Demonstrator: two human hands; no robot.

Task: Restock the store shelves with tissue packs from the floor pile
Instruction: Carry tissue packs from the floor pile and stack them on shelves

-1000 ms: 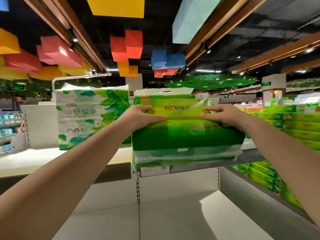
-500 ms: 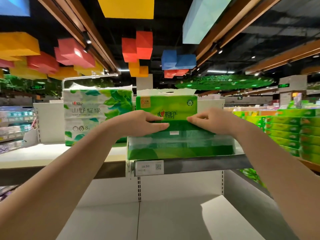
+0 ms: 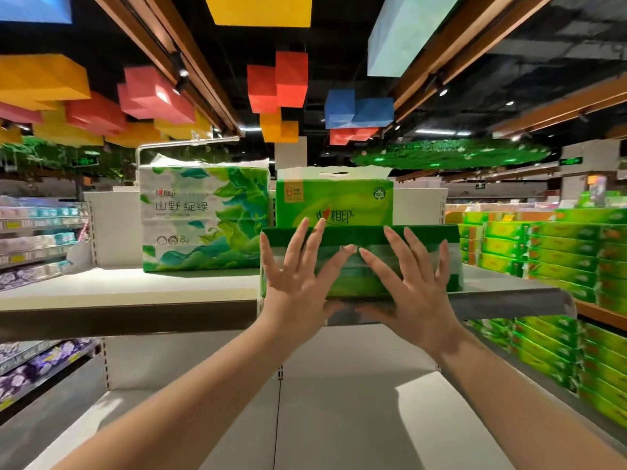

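Observation:
A green tissue pack lies flat on the top shelf, at its front edge. My left hand and my right hand press flat against its front face, fingers straight and spread. Behind it stands an upright green tissue pack with a white handle strip. A white and green leaf-print pack stands to the left on the same shelf.
The lower shelf below my arms is bare white. Stacks of green tissue packs fill the shelving to the right. Purple and white packs sit on shelves at the far left. Coloured blocks hang from the ceiling.
The flat pack went from held in the air to lying on the shelf. Both hands let go of its top and now press open against its front.

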